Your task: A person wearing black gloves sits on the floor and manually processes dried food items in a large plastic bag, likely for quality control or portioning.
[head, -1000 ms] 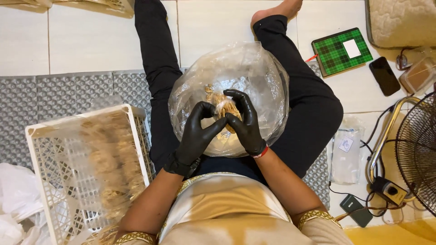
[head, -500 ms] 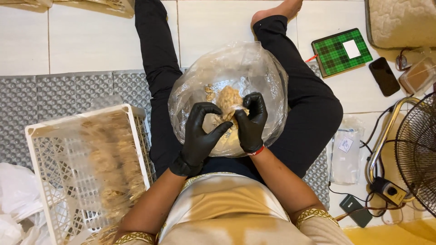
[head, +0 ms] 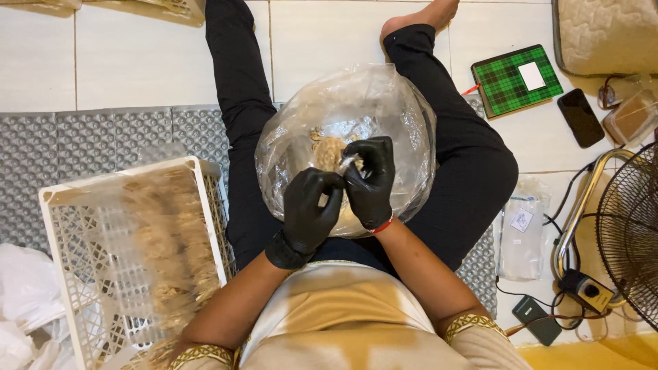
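The floor was pale tile with a grey embossed mat (head: pixel 103 144) under the seated person's legs. Both hands wore black gloves and met over a large clear plastic bag (head: pixel 384 103) resting in the lap. The left hand (head: pixel 310 209) and the right hand (head: pixel 370 179) were each pinched shut on the same small tan clump (head: pixel 332 152), fingertips nearly touching, with the bag's film bunched around the pinch. The step in hand looked like teasing or portioning one piece from the bag's contents; the next move would seem to call for a steady pull apart without tearing the thin plastic.

Just left of the grip stood one white lattice crate (head: pixel 65 226), lined with clear film and holding many similar tan clumps, too blurred to count. Well right of the grip lay one green plaid notebook (head: pixel 507 85), one dark phone (head: pixel 580 118) and one fan (head: pixel 634 233). Two gloved hands, one bag, one crate were in view.
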